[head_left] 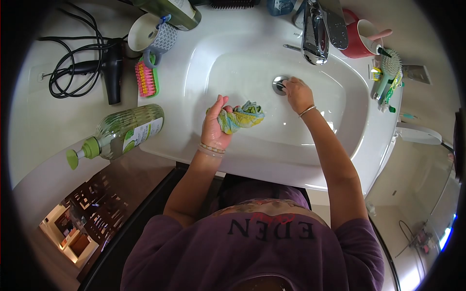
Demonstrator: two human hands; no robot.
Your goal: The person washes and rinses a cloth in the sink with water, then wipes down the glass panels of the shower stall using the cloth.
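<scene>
Over the white sink basin [233, 58], my left hand [216, 127] holds a crumpled yellow, green and blue cloth [241, 117], its fingers wrapped round one end. To the right, my right hand [297, 94] is at the round metal drain plug [278, 85], with its fingertips pressed together at the plug's right edge. Whether the fingers grip the plug or only touch it is too small to tell. The chrome faucet [315, 41] stands behind and above my right hand.
Left of the basin are a green pump bottle [131, 131], a pink and green brush [146, 77], a patterned mug [162, 39] and a black hair dryer [112, 72]. On the right stand a red mug [357, 41] and a pale green hairbrush [388, 70].
</scene>
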